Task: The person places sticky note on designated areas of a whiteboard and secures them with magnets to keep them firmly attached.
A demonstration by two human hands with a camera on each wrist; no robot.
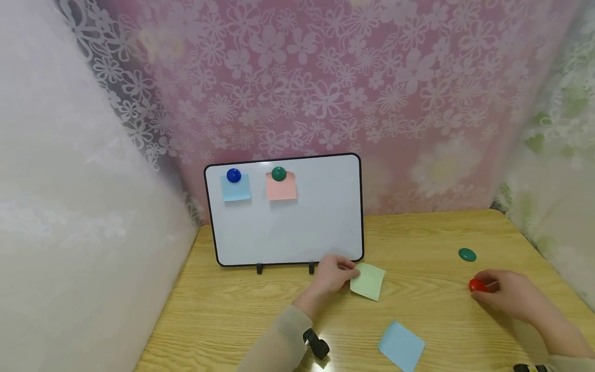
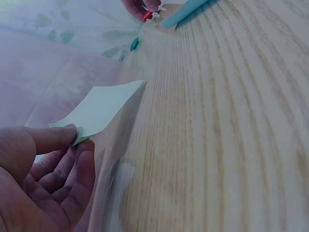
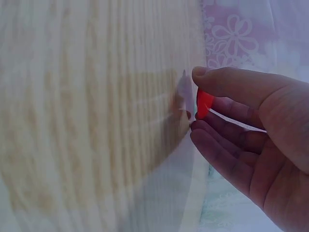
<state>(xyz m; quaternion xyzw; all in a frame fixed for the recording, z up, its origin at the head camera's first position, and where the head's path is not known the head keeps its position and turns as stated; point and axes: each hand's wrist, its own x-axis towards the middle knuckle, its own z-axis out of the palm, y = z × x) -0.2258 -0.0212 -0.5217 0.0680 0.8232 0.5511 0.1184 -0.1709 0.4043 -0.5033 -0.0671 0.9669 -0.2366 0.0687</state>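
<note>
My left hand pinches a pale green sticky note by its left corner, between thumb and fingers. In the left wrist view the note tilts up off the tabletop. On the right, my right hand holds a round red magnet between thumb and fingertips, close over the table. The whiteboard stands behind my left hand. On it, a blue magnet sits over a blue sticky note, and a green magnet over a pink sticky note.
A second green magnet lies on the wooden table, beyond my right hand. Near the front lies another blue sticky note. Black feet hold up the board, and flowered curtains hang behind.
</note>
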